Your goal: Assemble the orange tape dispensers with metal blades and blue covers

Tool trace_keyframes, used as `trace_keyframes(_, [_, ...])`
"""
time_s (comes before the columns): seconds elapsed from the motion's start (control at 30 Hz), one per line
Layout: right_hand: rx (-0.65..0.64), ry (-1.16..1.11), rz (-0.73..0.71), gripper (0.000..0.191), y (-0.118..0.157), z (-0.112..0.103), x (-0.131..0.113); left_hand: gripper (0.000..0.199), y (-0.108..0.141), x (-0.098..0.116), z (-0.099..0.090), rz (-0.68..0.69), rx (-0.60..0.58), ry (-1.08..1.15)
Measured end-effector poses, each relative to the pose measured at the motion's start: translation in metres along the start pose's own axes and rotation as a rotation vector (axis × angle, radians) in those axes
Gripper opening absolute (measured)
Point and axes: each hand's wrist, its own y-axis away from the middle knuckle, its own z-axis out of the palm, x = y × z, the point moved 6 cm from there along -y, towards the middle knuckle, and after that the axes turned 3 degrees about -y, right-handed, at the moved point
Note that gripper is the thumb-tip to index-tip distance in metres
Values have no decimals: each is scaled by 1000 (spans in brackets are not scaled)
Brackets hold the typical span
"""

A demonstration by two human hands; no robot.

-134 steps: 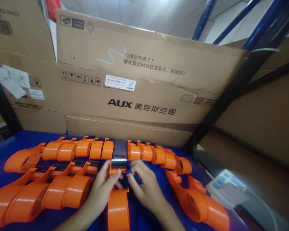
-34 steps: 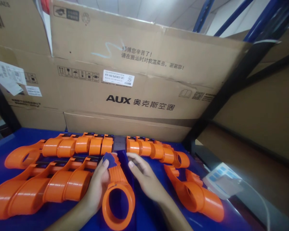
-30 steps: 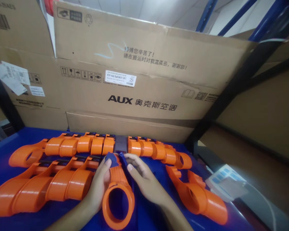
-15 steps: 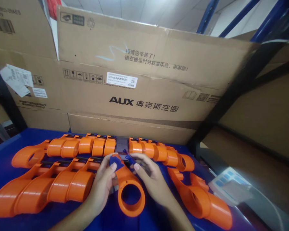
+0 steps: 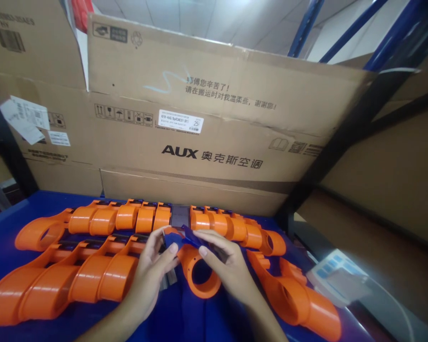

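Observation:
My left hand (image 5: 152, 266) is closed around the upper end of an orange plastic tape dispenser (image 5: 210, 289), thumb pressed on a dark blue patch (image 5: 172, 237) there. The dispenser's round ring hangs down to the right, between my hands. My right hand (image 5: 228, 263) pinches a small dark blue plastic piece (image 5: 191, 237), held against the dispenser's upper end. Fingers hide how the two parts meet. Behind my hands stands a dark grey block (image 5: 180, 216).
Rows of orange dispensers (image 5: 57, 280), many with dark blue pieces, lie left on the blue table (image 5: 164, 323). Others (image 5: 235, 225) stand back right, and two (image 5: 296, 304) front right. A white device with blue buttons (image 5: 337, 273) sits at right. A cardboard wall (image 5: 214, 128) closes the back.
The dark blue piece in my right hand has come over onto the dispenser's upper end. The ring has swung slightly up and right.

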Motion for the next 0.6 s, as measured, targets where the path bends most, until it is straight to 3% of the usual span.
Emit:
trace_keyframes(0.27, [-10, 3, 0, 27, -1, 2, -1, 48, -1, -2, -3, 6, 2, 8])
trace_keyframes(0.43, [-82, -25, 20, 27, -1, 4, -1, 45, 0, -5, -4, 4, -26, 56])
trace_keyframes(0.6, [-122, 17, -5, 38, 2, 5, -7, 53, -2, -10, -8, 16, -47, 110])
